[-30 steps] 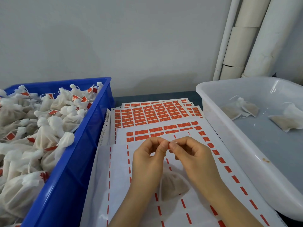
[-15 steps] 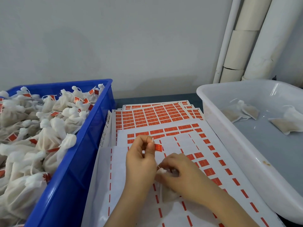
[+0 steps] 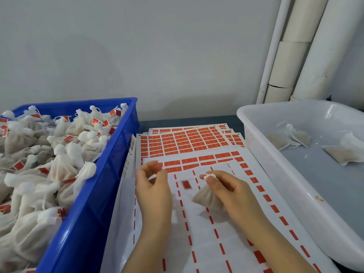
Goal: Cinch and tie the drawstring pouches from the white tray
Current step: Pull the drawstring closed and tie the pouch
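A small white mesh pouch (image 3: 206, 199) with beige filling hangs just above the sticker sheets. My right hand (image 3: 228, 191) pinches its gathered neck. My left hand (image 3: 153, 187) is a short way to the left, with thumb and finger pinched on a white bit that looks like the drawstring end. A blurred red tag (image 3: 186, 184) floats between the two hands. The white tray (image 3: 262, 166) stands at the right with loose pouches (image 3: 291, 137) lying flat inside it.
A blue bin (image 3: 92, 203) at the left is heaped with tied pouches (image 3: 59, 160) carrying red tags. Sheets of red stickers (image 3: 187, 140) cover the table between bin and tray. White pipes (image 3: 295, 52) run up the wall at the back right.
My hands have drawn apart. The right hand has raised the pouch by its neck, the left has pulled leftward, and the red tag now sits between them.
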### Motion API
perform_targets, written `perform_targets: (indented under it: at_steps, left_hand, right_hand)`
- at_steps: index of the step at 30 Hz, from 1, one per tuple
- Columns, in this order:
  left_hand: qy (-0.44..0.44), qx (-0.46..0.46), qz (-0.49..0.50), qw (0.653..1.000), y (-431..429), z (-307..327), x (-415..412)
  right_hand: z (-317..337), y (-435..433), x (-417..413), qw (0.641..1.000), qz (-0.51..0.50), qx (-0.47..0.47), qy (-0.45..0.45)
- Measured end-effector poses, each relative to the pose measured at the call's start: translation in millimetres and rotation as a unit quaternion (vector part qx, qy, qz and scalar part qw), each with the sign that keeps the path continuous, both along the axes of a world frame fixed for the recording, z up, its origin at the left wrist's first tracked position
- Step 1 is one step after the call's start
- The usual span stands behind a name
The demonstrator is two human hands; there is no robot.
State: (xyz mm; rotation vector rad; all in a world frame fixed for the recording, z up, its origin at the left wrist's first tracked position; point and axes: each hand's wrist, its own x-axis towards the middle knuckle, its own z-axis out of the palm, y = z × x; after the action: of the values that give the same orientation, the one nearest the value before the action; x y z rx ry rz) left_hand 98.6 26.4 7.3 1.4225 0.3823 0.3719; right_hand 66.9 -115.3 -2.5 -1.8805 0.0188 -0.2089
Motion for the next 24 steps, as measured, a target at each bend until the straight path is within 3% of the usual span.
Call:
perform_targets:
  at_steps: [2, 4, 7, 9, 13, 17, 21, 24]
  left_hand:
    - [-0.060, 0.081, -0.036, 0.994, -2, 1, -5]
    - [-0.078, 0.136, -0.136, 0.978, -7, 2, -11]
    - [-0.046, 0.203, -0.263, 0.942, -19, 0, -19]
    - [-0.048, 0.248, -0.282, 0.925, -23, -1, -22]
    - [-0.058, 0.251, -0.247, 0.934, -17, 0, -18]
    - [-0.043, 0.263, -0.174, 0.948, -8, 19, -18]
    - [-0.076, 0.248, -0.074, 0.963, 12, 55, -23]
    - [-0.144, 0.264, 0.038, 0.953, 35, 86, -32]
  right_hand:
    - [-1, -2, 2, 1.000, 0.000, 0.028, -0.003]
    - [-1, 0, 3, 0.998, -0.003, 0.054, -0.009]
    - [-2, 0, 4, 0.995, -0.002, 0.097, -0.008]
    - [-4, -1, 3, 0.992, 0.027, 0.122, -0.012]
    - [-7, -4, 0, 0.977, 0.109, 0.180, -0.038]
    - [-10, -5, 8, 0.988, 0.034, 0.142, -0.048]
    - [-14, -8, 13, 0.991, 0.001, 0.136, -0.008]
    - [-15, -8, 14, 0.989, 0.009, 0.145, 0.009]
